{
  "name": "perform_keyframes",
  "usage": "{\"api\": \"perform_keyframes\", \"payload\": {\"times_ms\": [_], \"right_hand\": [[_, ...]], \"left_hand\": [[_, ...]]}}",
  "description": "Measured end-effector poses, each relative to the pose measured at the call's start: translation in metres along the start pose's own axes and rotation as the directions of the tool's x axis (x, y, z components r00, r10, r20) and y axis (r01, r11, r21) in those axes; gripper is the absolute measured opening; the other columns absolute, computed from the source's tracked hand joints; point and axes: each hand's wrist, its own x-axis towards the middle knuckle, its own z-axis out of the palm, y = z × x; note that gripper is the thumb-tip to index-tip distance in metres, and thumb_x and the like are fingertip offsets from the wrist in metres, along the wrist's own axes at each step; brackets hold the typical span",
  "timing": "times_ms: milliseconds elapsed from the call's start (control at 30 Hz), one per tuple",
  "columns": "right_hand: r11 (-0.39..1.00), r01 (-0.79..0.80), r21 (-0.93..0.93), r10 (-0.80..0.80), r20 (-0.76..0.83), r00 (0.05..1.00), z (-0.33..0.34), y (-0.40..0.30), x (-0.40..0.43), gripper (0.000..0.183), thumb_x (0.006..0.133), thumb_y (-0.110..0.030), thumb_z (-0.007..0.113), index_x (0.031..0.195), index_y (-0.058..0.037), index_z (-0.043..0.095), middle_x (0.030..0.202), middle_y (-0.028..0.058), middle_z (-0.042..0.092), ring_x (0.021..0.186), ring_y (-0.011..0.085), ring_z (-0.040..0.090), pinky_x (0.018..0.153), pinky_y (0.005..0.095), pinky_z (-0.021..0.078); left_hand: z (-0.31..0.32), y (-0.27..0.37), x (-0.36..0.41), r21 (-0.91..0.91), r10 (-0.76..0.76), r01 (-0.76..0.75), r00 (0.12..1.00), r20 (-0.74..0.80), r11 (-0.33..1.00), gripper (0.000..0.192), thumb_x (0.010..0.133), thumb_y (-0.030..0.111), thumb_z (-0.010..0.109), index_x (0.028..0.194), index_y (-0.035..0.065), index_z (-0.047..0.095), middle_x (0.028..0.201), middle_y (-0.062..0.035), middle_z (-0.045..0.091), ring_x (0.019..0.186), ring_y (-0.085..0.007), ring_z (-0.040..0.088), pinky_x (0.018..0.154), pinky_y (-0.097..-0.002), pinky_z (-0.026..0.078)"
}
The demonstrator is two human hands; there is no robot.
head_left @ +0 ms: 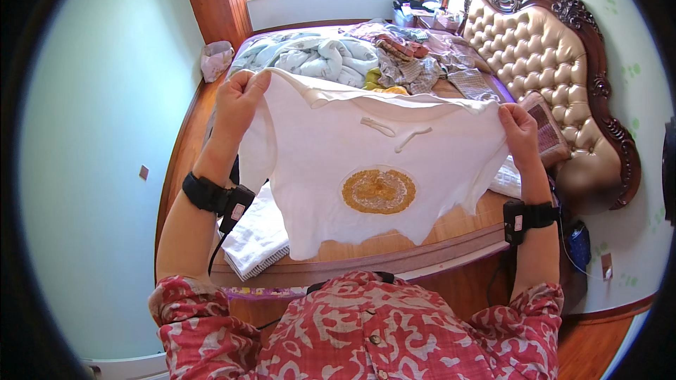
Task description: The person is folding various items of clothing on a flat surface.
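Observation:
A white knit top [317, 153] hangs spread out in the air in front of me, over the near part of the bed. It bears an oval yellow-gold patch at its middle and two short white drawstring ends above that. My left hand [243, 97] is closed on its upper left shoulder. The upper right edge is pinched in my right hand [519, 129]. Partly behind the garment's lower left side lies a folded white cloth with a striped edge [256, 237] on the bed. Both wrists wear black straps with small boxes.
The bed [465, 227] carries a rumpled pale quilt [327, 58] and a heap of mixed clothes [406, 58] farther back. A tufted headboard [533, 53] with a brown cushion [546, 129] near it stands right. A white bag [216, 60] sits by the wooden wardrobe [219, 0].

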Motion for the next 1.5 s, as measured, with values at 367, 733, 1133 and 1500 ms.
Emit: {"api": "perform_keyframes", "payload": {"times_ms": [367, 733, 1133, 1500], "right_hand": [[0.996, -0.063, 0.066, 0.056, 0.105, 0.993, 0.010, -0.003, 0.008, 0.013, 0.085, -0.018, 0.054, 0.082, -0.0055, 0.057, 0.069, -0.0063, 0.051, 0.061, 0.0009, 0.043, 0.055, 0.0153, 0.0356], [0.993, -0.004, 0.120, -0.013, 0.137, 0.990, 0.014, -0.002, 0.009, 0.012, 0.084, -0.018, 0.056, 0.083, -0.0058, 0.056, 0.071, -0.0056, 0.052, 0.062, 0.0011, 0.045, 0.054, 0.0151, 0.0356], [0.979, 0.036, 0.201, -0.110, 0.372, 0.922, 0.088, -0.038, 0.046, 0.010, 0.084, -0.016, 0.054, 0.083, -0.0062, 0.055, 0.071, -0.0066, 0.050, 0.064, 0.0007, 0.043, 0.056, 0.0154, 0.0345], [0.995, -0.047, -0.082, 0.090, 0.661, 0.745, 0.361, 0.094, 0.012, 0.023, 0.077, -0.025, 0.061, 0.080, -0.0024, 0.061, 0.068, 0.0018, 0.058, 0.063, 0.0089, 0.051, 0.057, 0.0243, 0.0418]], "left_hand": [[-0.007, -0.004, -0.002, -0.135, -0.019, 0.014, 0.999, -0.031, 0.991, 0.016, 0.078, 0.018, 0.061, 0.077, 0.0021, 0.060, 0.066, 0.0019, 0.054, 0.059, -0.0039, 0.047, 0.054, -0.0181, 0.038], [-0.031, 0.017, -0.022, -0.108, -0.111, 0.115, 0.993, 0.036, 0.988, 0.016, 0.081, 0.019, 0.057, 0.083, 0.0025, 0.058, 0.069, 0.0008, 0.055, 0.059, -0.0047, 0.048, 0.055, -0.0184, 0.039], [-0.105, 0.084, -0.132, -0.346, -0.437, 0.380, 0.893, -0.104, 0.858, 0.016, 0.083, 0.020, 0.052, 0.082, 0.0045, 0.055, 0.071, -0.0008, 0.056, 0.062, -0.0074, 0.052, 0.058, -0.0204, 0.042], [-0.153, -0.102, -0.192, -0.375, -0.757, 0.665, 0.490, -0.433, 0.645, 0.018, 0.084, 0.021, 0.052, 0.077, 0.0045, 0.053, 0.074, -0.0036, 0.056, 0.065, -0.0113, 0.052, 0.061, -0.0255, 0.044]]}}
